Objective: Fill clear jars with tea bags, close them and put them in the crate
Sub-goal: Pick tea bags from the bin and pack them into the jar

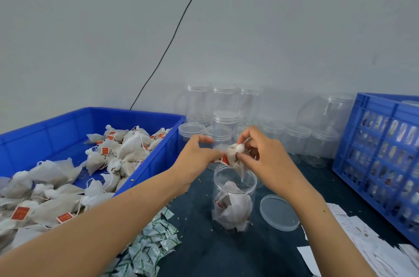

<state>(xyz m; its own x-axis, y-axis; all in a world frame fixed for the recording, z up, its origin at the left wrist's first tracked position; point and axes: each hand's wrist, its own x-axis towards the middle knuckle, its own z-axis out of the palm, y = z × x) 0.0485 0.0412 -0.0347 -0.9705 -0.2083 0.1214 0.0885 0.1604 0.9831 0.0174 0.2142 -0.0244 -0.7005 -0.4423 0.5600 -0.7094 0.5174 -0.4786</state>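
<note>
An open clear jar stands on the dark table in front of me, partly filled with white tea bags. Just above its mouth both hands hold one tea bag with a red tag. My left hand pinches its left side at the tag. My right hand pinches its knotted top and right side. The jar's clear lid lies flat to the right of the jar. A blue slatted crate at the right holds several filled jars.
A blue bin of loose tea bags sits at the left. Several lidded empty jars stand along the wall behind. Small green-printed sachets lie at the near edge. White paper slips lie at the right.
</note>
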